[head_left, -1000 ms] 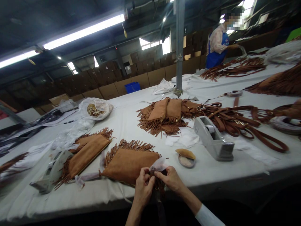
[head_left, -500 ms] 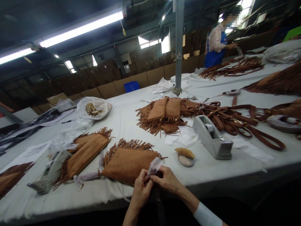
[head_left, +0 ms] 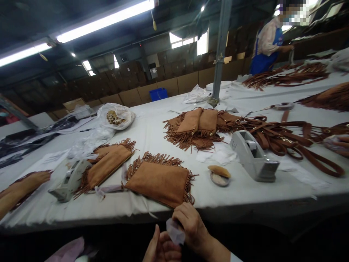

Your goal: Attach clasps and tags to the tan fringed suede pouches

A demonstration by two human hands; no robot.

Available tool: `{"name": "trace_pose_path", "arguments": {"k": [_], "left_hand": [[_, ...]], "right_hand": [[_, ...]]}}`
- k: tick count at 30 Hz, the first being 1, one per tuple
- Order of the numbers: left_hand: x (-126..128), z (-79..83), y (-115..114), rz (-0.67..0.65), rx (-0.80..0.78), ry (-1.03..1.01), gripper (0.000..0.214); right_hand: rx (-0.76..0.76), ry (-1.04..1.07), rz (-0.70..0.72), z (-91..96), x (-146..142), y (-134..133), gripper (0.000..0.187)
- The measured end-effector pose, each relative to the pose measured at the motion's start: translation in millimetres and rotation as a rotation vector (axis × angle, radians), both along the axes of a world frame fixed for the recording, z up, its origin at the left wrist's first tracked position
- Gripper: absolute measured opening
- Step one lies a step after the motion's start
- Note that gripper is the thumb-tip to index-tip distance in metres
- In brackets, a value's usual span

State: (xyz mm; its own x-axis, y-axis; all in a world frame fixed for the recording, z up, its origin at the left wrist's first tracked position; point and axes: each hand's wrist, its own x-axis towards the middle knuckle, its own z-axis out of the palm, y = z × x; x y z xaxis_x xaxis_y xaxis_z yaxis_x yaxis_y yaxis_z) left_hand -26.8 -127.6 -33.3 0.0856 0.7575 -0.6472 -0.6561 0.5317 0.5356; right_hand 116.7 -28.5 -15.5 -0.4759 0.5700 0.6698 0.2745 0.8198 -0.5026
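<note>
Below the table's front edge, my right hand (head_left: 191, 227) is closed in a pinch on a small piece of thin white tissue paper (head_left: 175, 231). My left hand (head_left: 160, 249) sits just under it, palm up with the thumb raised and fingers curled toward the paper. A tan suede fringed pouch (head_left: 160, 179) lies flat on the white table right in front of my hands. A second fringed pouch (head_left: 107, 166) lies to its left.
A grey tape dispenser (head_left: 253, 157) stands right of centre, another tape dispenser (head_left: 69, 179) at left. Stacked pouches (head_left: 197, 125) and brown straps (head_left: 289, 138) lie beyond. A small brush (head_left: 219, 174) sits nearby. A person in a blue apron (head_left: 265, 45) works far right.
My hands have dropped from the pouch's near corner to below the table edge, taking the tissue paper with them. The view has shifted a little to the left.
</note>
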Motion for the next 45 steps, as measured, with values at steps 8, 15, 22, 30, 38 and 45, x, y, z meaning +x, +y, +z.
{"name": "trace_pose_path", "arguments": {"k": [8, 15, 22, 30, 38, 45], "left_hand": [[12.8, 8.2, -2.0, -0.135, 0.141, 0.076, 0.050], [26.8, -6.5, -8.8, -0.110, 0.165, 0.221, 0.067], [20.0, -7.6, -10.3, 0.033, 0.283, 0.451, 0.053], [2.9, 5.6, -13.0, -0.234, 0.407, 0.748, 0.044], [12.9, -21.4, -5.9, -0.244, 0.327, 0.668, 0.056], [23.3, -35.6, -1.2, -0.188, 0.265, 0.501, 0.065]], "right_hand": [[0.051, -0.015, 0.029, -24.3, -0.4, -13.0, 0.023], [0.128, -0.115, -0.081, -24.5, -1.8, -18.4, 0.024], [0.128, -0.146, 0.075, -12.3, -2.7, -10.5, 0.021], [-0.049, -0.311, 0.066, 7.5, 17.9, 27.2, 0.046], [-0.032, -0.258, 0.102, -6.9, 21.6, 30.9, 0.039], [-0.047, -0.193, 0.196, -8.7, 29.9, 35.1, 0.022]]}}
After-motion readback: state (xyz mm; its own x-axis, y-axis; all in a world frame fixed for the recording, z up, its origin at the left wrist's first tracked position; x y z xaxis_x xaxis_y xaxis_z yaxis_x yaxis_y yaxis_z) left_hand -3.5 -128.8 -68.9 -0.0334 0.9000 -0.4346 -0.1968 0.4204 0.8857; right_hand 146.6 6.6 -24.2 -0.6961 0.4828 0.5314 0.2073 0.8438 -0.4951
